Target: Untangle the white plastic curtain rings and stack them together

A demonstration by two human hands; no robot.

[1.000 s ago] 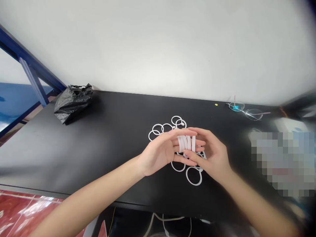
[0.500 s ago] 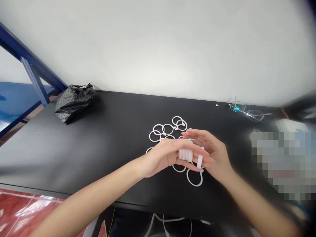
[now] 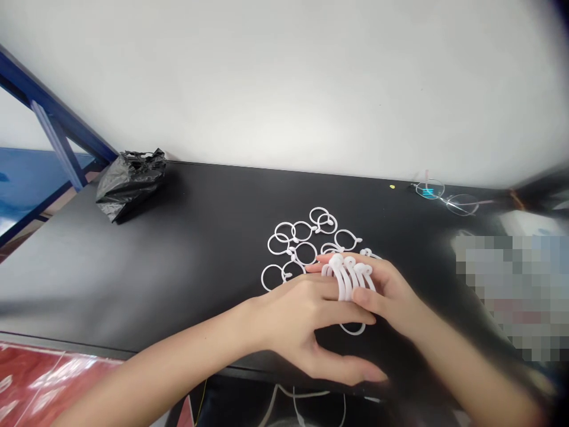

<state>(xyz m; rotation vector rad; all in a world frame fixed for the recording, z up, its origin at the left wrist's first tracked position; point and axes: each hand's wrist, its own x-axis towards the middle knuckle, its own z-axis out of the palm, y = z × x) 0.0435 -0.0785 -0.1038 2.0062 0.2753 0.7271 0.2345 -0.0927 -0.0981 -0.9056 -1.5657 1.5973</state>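
Note:
Several white curtain rings (image 3: 345, 283) with small eyelets sit in a row around the fingers of my left hand (image 3: 300, 308). Its fingers are stretched out and the thumb stands apart, palm down. My right hand (image 3: 393, 290) closes on this row from the right, thumb on the near side and fingers behind; the left fingertips are partly hidden there. Beyond both hands, a loose group of more white rings (image 3: 306, 254) lies flat on the black table, some overlapping. Another ring (image 3: 353, 332) shows partly below my left hand.
A crumpled black plastic bag (image 3: 131, 184) rests at the table's (image 3: 200, 237) back left. Eyeglasses (image 3: 444, 198) lie at the back right, near a small yellow bit (image 3: 392, 187). A blurred, pixelated item (image 3: 511, 290) is at the right. Cables (image 3: 311, 396) hang below the front edge.
My left hand has turned from palm sideways to palm down, bringing the eyelets of its rings into view. My right thumb has come round onto the near side of the rings.

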